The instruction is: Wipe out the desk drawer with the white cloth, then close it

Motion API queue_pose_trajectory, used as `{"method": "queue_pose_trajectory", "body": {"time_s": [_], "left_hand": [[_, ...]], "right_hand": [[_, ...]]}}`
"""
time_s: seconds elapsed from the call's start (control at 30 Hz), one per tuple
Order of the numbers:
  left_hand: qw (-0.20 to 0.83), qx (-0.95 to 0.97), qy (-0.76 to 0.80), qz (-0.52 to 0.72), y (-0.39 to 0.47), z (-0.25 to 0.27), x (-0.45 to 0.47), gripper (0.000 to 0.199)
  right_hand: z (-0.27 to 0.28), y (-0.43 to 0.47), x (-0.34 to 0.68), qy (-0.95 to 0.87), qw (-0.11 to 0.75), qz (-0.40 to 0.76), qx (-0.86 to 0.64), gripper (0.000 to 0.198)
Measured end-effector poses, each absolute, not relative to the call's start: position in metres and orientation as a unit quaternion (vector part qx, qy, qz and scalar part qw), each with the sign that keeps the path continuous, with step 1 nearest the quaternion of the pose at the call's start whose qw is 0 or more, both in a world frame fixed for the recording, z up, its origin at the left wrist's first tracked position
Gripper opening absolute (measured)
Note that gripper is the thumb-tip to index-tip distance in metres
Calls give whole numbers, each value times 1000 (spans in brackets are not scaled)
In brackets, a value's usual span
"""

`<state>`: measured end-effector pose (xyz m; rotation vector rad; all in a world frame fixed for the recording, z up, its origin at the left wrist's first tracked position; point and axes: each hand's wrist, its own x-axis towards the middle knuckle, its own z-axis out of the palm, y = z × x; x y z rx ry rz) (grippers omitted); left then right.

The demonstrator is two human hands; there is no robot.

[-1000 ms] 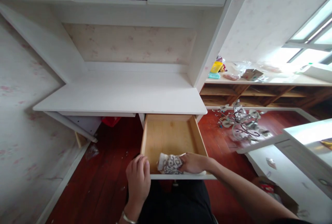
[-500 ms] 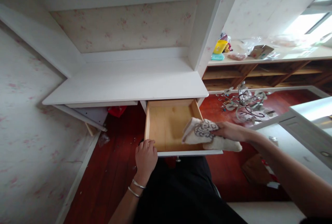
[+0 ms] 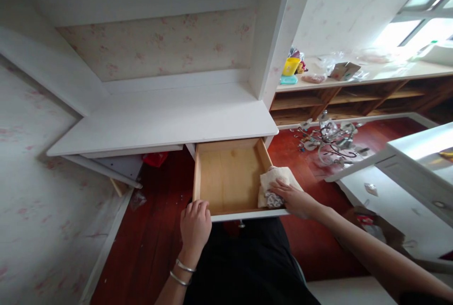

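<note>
A pulled-out wooden drawer (image 3: 226,177) with a white front juts from under the white desk (image 3: 170,116). At its front left corner, my left hand (image 3: 196,224) has its fingers curled over the edge. My right hand (image 3: 294,197) is on a cream cloth (image 3: 279,176) with a grey-brown pattern, its fingers bent into the fabric. The cloth lies over the drawer's right side wall near the front corner, partly inside and partly outside. Part of it is hidden under my hand.
On the right, a chandelier (image 3: 327,140) lies on the red wooden floor, with white furniture (image 3: 417,163) nearer me. Behind it, a low wooden shelf unit (image 3: 300,102) carries a yellow container (image 3: 290,66), a box (image 3: 344,71) and plastic bags. A patterned wall (image 3: 31,201) stands left.
My right hand has brought the cloth down from above the drawer's front right onto its right side wall. The left hand stays on the front left corner. The view has shifted slightly.
</note>
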<state>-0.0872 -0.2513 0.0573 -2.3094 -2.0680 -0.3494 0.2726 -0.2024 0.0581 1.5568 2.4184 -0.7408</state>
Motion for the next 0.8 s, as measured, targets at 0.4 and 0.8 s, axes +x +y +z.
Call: {"method": "queue_pose_trajectory", "body": {"time_s": [0.4, 0.8], "left_hand": [[0, -711, -697, -94, -250, 59, -87, 28], [0, -719, -687, -108, -248, 54, -90, 27]], "right_hand": [[26, -86, 264, 852, 45, -60, 518, 63], [47, -38, 242, 832, 49, -43, 551, 45]]}}
